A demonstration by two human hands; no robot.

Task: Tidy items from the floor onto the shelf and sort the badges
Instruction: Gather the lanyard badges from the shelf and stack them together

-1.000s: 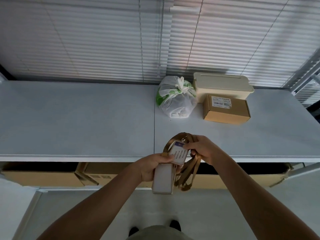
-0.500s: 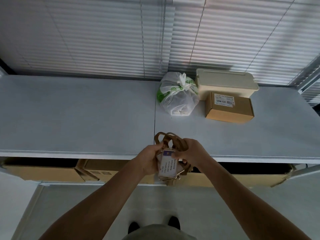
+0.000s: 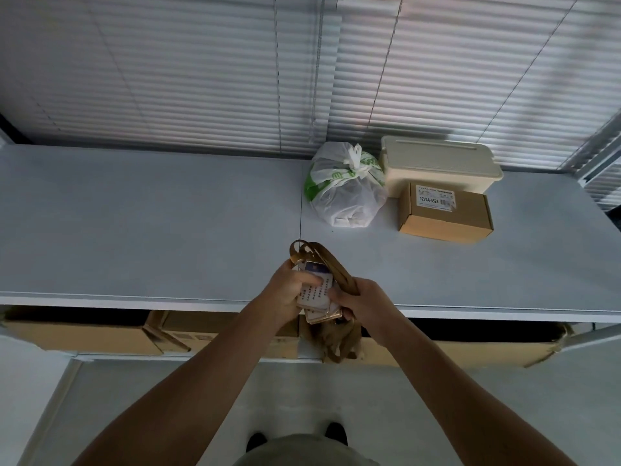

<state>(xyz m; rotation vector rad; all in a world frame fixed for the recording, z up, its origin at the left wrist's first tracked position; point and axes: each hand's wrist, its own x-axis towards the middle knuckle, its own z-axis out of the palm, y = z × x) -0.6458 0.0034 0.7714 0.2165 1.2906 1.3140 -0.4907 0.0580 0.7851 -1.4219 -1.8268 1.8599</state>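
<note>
A stack of white printed badges (image 3: 314, 295) with tan lanyards (image 3: 331, 270) is held over the front edge of the grey shelf top (image 3: 151, 223). My left hand (image 3: 289, 290) grips the stack from the left, thumb across the top card. My right hand (image 3: 361, 301) clasps the lanyard straps and the stack's right side. Loops of strap stick up above my hands and more hang below them.
At the back right of the shelf sit a tied white-and-green plastic bag (image 3: 346, 193), a cream lidded bin (image 3: 437, 166) and a brown cardboard box (image 3: 445, 213). Flat cardboard boxes (image 3: 80, 334) fill the level below. Closed blinds (image 3: 201, 68) stand behind.
Both hands have drawn together and gathered the badges into one stack. The long card that hung from my left hand is now tucked in with the rest.
</note>
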